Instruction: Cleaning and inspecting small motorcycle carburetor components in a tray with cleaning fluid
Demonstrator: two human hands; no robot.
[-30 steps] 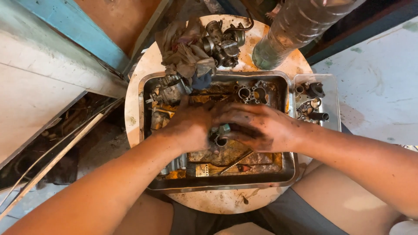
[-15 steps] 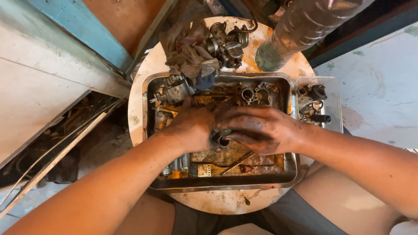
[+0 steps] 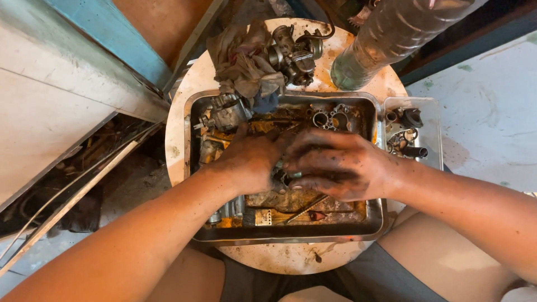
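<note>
Both of my hands meet over the middle of a dirty metal tray (image 3: 291, 234) that rests on a round table (image 3: 179, 128). My left hand (image 3: 249, 159) and my greasy right hand (image 3: 335, 163) are closed together on a small metal engine part (image 3: 284, 178), mostly hidden between the fingers. The tray holds brownish liquid and several other metal parts, among them a carburettor body (image 3: 224, 114) at its far left and a ringed part (image 3: 331, 118) at the far side. A small brush (image 3: 263, 217) lies in the near part of the tray.
A grimy rag (image 3: 243, 59) and another carburettor (image 3: 293, 53) lie on the table beyond the tray. A large clear plastic bottle (image 3: 386, 42) stands at the far right. A small clear box (image 3: 411, 134) with small parts sits right of the tray. Boards lean at the left.
The hands stay on the part, with only slight shifts of the fingers. The view has drifted a little.
</note>
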